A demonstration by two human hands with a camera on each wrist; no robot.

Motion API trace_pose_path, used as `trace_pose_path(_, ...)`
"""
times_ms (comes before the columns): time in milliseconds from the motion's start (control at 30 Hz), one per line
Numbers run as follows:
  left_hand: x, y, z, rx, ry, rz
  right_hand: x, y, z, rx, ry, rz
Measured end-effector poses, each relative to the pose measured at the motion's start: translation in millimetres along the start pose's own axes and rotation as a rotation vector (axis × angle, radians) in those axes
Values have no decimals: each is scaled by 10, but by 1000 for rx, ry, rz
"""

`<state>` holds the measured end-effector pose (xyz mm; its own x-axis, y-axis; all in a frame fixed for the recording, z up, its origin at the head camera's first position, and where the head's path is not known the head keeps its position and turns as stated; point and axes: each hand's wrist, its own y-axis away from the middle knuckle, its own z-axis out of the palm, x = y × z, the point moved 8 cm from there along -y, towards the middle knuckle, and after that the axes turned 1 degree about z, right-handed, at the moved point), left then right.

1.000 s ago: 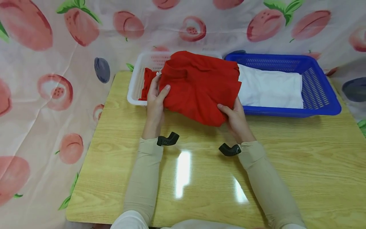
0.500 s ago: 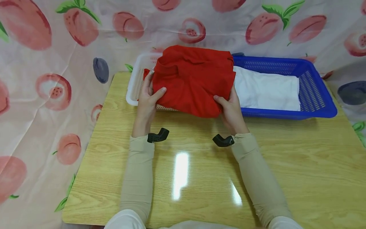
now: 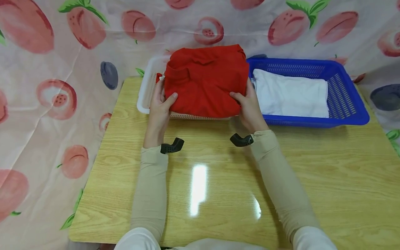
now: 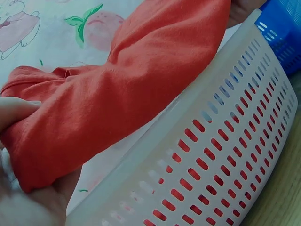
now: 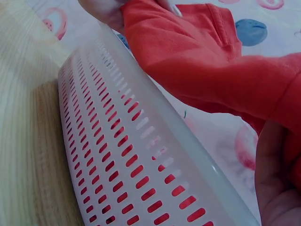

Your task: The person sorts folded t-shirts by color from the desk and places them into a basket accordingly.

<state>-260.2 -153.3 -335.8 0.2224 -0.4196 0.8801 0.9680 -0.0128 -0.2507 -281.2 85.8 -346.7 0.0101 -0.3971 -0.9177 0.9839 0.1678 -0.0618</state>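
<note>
A folded red garment [image 3: 204, 80] hangs just above the white slotted basket [image 3: 144, 100], held at both near corners. My left hand [image 3: 160, 106] pinches its left edge, thumb on top; the red garment [image 4: 127, 94] fills the left wrist view above the white basket wall [image 4: 221, 160]. My right hand [image 3: 248, 106] grips the right corner with its thumb over the cloth. In the right wrist view the red garment [image 5: 211, 66] hangs over the basket rim [image 5: 141, 141]. More red cloth shows inside the basket at its left.
A blue slotted basket [image 3: 350, 104] with folded white cloth [image 3: 289, 93] stands right beside the white one. Both sit at the far edge of a glossy wooden table [image 3: 218, 187]. A peach-printed sheet [image 3: 56, 86] hangs behind and to the left.
Both hands carried the red garment forward and a little left, from over the table edge and the blue basket to above the white basket.
</note>
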Motion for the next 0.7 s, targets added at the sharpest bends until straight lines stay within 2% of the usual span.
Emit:
trace_pose_path(133,-34,-26,-63,20,34,5,4,-87,49,-37,-19,14)
trace_pose_path(367,-43,-53,-126,53,63,15,20,-209,58,-37,-22,38)
trace_pose_path(700,-66,-42,-141,55,104,8,12,-309,53,-36,26,-23)
